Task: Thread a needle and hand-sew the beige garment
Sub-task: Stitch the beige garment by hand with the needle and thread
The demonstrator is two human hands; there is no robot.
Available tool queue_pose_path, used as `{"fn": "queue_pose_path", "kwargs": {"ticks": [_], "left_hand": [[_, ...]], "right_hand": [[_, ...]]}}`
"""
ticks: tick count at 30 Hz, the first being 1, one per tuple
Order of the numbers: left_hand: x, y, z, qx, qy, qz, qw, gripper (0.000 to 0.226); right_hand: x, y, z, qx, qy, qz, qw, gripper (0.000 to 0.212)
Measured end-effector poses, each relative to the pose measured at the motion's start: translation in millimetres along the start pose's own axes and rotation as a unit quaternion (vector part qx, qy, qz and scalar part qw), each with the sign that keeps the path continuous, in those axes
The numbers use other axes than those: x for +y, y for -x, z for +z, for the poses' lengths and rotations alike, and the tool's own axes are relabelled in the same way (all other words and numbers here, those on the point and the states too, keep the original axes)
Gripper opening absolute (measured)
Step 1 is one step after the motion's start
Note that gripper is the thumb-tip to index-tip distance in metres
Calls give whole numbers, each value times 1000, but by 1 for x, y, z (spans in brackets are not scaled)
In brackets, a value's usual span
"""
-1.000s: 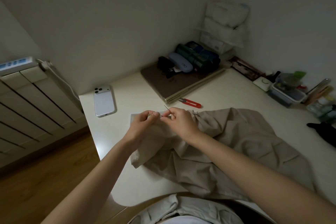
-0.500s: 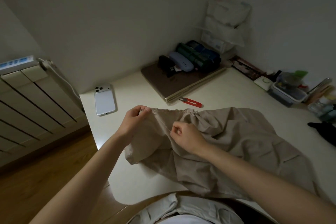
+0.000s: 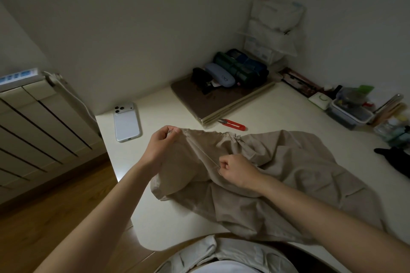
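Left hand (image 3: 163, 143): fingers curled, pinching the far-left hem of the beige garment (image 3: 288, 173) and lifting it off the table (image 3: 168, 217). Right hand (image 3: 235, 167): fingers closed in a loose fist, pinching the thread (image 3: 206, 155) at its near end. The needle is too small to make out.

Count: two hands, one garment, one thread, one phone (image 3: 127, 121), one pair of red snips (image 3: 234, 124).

A second ago my hands met at the hem, needle tip poking up. Now the right sits nearer me, well apart from the left, thread drawn straight between hem and fist.

Garment: matte woven cloth, crumpled, gathered along its far edge, spread over the near right of the table. Table: smooth, pale, rounded near edge. Phone: white, flat, face down, far left. Snips: just beyond the garment, beside a stack of flat boards (image 3: 190, 97). Ribbed radiator (image 3: 33, 122) at left.
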State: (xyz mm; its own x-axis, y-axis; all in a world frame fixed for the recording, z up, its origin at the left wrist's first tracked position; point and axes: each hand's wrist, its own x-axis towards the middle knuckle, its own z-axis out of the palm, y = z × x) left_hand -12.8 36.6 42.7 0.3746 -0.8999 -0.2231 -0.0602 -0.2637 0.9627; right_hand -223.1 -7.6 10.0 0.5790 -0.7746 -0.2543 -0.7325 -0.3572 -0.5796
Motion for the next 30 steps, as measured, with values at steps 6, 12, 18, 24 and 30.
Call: {"fn": "queue_pose_path", "kwargs": {"ticks": [6,12,18,24,30], "left_hand": [[0,0,2,-13,-5,5,1000,20],[-1,-1,1,-16,-4,2,1000,22],[3,2,1,-73,-8,-5,997,25],[9,10,10,-159,-34,5,987,23],[9,15,7,-185,-49,28,981,21]], "right_hand": [[2,-4,-1,-22,13,32,999,31],[2,-7,-13,2,-17,4,1000,7],[-15,-23,-29,113,-125,-3,986,25],[-45,-32,-36,115,-168,-44,978,30],[-53,-31,-32,44,-140,-37,989,31]]}}
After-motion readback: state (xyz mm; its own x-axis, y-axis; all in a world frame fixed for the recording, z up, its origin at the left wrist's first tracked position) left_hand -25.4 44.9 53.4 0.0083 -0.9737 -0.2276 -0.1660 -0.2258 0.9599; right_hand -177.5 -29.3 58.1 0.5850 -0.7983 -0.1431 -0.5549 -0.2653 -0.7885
